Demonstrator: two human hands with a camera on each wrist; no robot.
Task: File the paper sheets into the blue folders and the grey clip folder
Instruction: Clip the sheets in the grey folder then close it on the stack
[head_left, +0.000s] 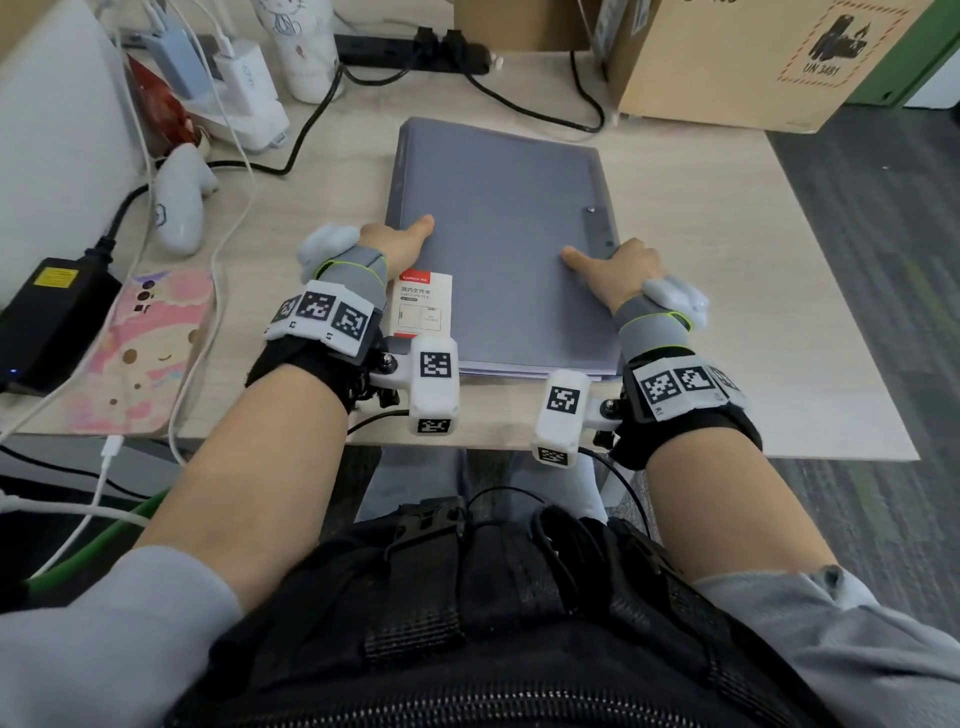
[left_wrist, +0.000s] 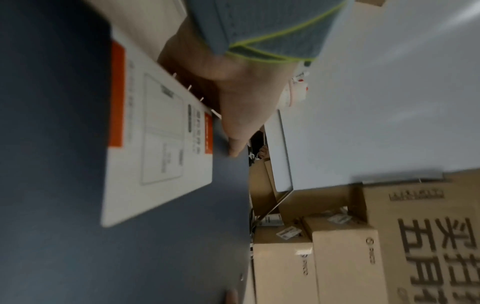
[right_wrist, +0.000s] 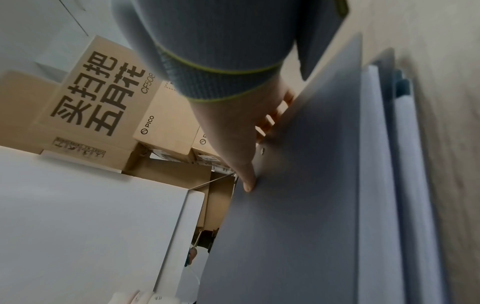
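A closed grey clip folder (head_left: 498, 234) lies on top of a stack in the middle of the desk (head_left: 727, 312). A white label with red bands (head_left: 423, 306) sits near its left edge. My left hand (head_left: 402, 239) grips that left edge, thumb on the cover (left_wrist: 155, 257); its fingers are hidden. My right hand (head_left: 618, 265) grips the right edge near the clip rivet. Its thumb presses on the cover (right_wrist: 298, 226) and its fingers (right_wrist: 275, 115) curl under the edge. White paper sheets (right_wrist: 374, 164) and a blue folder (right_wrist: 402, 90) show beneath the cover.
Left of the stack lie a pink-cased phone (head_left: 140, 353), a black power adapter (head_left: 47, 306), a white controller (head_left: 179, 202) and loose cables. A power strip (head_left: 415, 49) and cardboard box (head_left: 753, 57) stand behind. The desk ends close on the right.
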